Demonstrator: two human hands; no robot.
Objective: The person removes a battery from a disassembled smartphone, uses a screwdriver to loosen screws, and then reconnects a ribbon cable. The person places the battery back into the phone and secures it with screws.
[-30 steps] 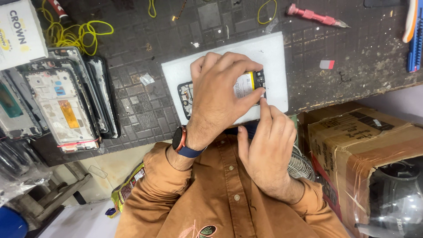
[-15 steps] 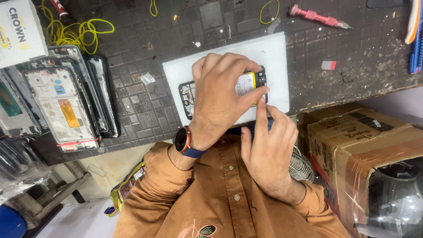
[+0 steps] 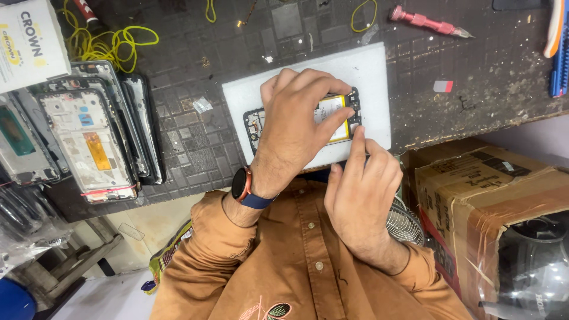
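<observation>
The opened phone (image 3: 308, 121) lies on the white mat (image 3: 373, 77), long axis three-to-nine o'clock, pinned under the left hand (image 3: 296, 127) gripping it, while the right hand (image 3: 361, 189) touches its five-o'clock corner with one fingertip.

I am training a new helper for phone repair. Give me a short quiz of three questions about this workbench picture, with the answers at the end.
1. True or false: the opened phone that the left hand holds lies directly on the dark bench mat.
2. Which wrist carries the watch? A. left B. right C. neither
3. Which tool lies on the bench beyond the white pad, away from the person?

Key
1. False: the phone lies on the white pad.
2. A
3. The red screwdriver.
</observation>
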